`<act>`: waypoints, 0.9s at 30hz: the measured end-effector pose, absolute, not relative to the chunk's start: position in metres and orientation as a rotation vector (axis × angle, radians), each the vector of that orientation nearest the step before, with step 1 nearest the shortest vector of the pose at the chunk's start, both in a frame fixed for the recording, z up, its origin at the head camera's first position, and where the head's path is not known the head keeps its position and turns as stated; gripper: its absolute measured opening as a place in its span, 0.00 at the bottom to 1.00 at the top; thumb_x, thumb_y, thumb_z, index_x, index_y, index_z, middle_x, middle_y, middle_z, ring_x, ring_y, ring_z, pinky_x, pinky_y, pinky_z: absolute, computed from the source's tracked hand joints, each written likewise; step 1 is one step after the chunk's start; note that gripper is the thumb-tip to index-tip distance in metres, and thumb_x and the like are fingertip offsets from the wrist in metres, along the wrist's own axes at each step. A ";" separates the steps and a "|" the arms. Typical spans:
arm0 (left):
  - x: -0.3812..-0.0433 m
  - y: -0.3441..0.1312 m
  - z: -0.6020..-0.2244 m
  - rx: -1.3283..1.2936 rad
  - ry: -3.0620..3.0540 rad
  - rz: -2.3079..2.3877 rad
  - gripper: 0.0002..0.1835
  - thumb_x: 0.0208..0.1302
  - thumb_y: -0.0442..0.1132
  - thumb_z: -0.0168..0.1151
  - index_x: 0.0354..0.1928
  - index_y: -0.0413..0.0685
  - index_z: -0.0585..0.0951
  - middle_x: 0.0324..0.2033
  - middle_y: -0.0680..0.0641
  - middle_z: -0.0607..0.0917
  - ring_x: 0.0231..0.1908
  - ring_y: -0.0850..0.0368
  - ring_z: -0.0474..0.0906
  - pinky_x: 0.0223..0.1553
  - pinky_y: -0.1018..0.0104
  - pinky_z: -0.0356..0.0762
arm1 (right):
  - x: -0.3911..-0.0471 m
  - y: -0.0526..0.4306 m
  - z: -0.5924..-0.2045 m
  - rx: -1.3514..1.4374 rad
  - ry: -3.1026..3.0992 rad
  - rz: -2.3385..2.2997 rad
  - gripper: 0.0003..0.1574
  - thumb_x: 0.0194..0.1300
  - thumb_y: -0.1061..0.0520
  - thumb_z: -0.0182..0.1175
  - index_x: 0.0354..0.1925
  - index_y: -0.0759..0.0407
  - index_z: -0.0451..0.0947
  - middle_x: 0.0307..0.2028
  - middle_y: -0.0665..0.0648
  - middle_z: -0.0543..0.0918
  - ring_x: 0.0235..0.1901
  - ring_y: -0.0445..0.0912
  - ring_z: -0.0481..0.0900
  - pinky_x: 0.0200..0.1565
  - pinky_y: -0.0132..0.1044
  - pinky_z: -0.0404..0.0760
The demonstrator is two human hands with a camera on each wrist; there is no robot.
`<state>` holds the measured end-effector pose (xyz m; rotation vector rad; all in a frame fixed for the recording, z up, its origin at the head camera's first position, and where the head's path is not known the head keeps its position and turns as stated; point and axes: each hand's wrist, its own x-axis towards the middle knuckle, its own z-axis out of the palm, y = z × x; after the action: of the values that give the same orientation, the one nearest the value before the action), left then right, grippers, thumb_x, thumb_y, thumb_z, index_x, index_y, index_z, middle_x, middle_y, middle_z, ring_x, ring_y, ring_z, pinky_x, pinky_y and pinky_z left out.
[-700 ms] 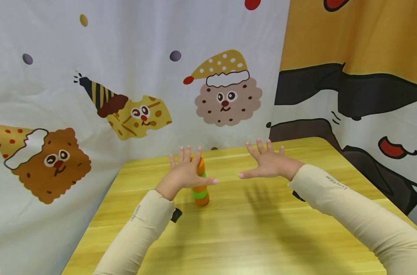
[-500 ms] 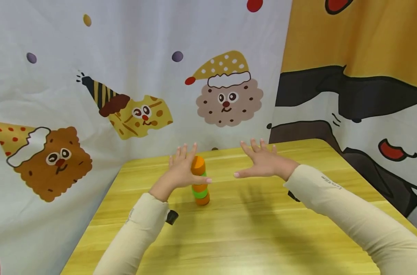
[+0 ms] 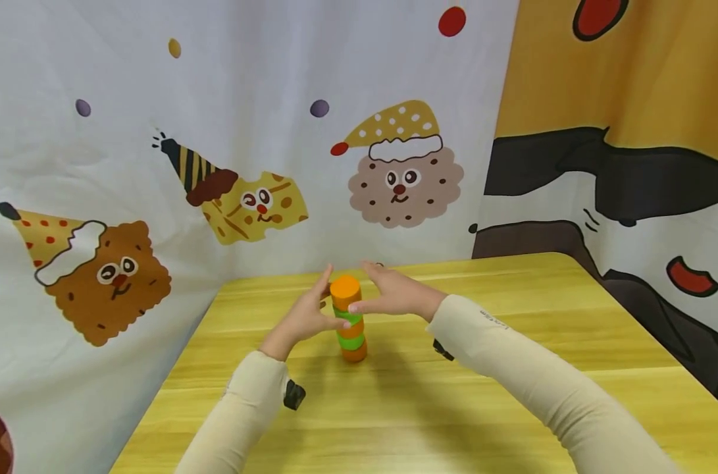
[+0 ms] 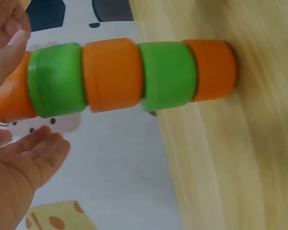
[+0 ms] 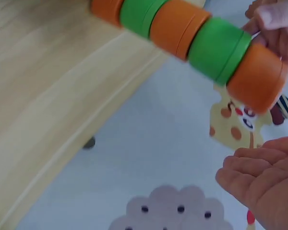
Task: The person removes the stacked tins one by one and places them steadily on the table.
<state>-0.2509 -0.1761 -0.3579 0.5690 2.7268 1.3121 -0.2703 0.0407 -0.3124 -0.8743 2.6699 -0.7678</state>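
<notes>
The 5-cylinder orange-and-green tower point(image 3: 352, 330) stands upright on the wooden table point(image 3: 359, 428), likely self-balanced on flat ends; left hand point(image 3: 303, 316) and right hand point(image 3: 399, 295) flank its top, thumbs and fingers apart, clasping nothing.

Left arm point(image 3: 231, 408) and right arm point(image 3: 530, 368) both stretched out front, angling inward. Left hand point(image 3: 304, 317) and right hand point(image 3: 399, 293) are pretty close, gap between 'em, palms point(image 5: 278, 189) facing in, thumbs point(image 3: 364, 307) poking inward, fingers point(image 4: 50, 151) loose, kinda slightly bent.
</notes>
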 end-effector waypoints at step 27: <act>-0.263 -0.169 -0.380 0.511 2.667 1.587 0.57 0.50 0.38 0.72 0.73 0.62 0.42 0.56 0.46 0.76 0.56 0.51 0.73 0.59 0.54 0.70 | -0.288 0.024 -0.329 -0.768 2.781 -1.185 0.38 0.56 0.45 0.66 0.60 0.60 0.68 0.46 0.54 0.79 0.38 0.44 0.76 0.40 0.36 0.80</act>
<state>-0.2627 -0.1688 -0.3795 0.5107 2.6673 1.5871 -0.2883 0.0243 -0.3293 -0.7680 2.7807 -1.1850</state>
